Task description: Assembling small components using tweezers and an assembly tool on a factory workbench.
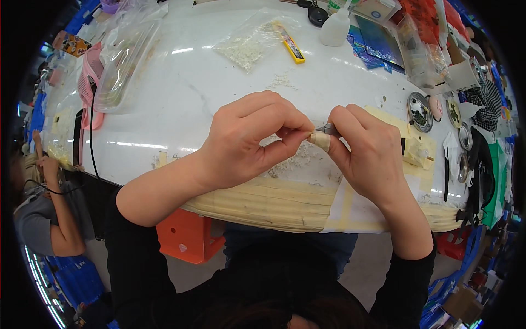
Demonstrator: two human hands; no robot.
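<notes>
Black sleeve (134, 257) nearest; above the desk (175, 93), left hand (238, 140) pinches a tiny piece (311, 133), detail unclear, probably light, best edge-held; right hand (368, 148) grips a grey tool (330, 129), likely stiff; beyond, white bits (284, 80)

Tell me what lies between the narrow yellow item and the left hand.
In the head view, a scatter of small white bits lies on the white table between the narrow yellow item and the left hand.

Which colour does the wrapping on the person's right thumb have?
The wrapping is pale yellow; the head view shows it best.
</notes>
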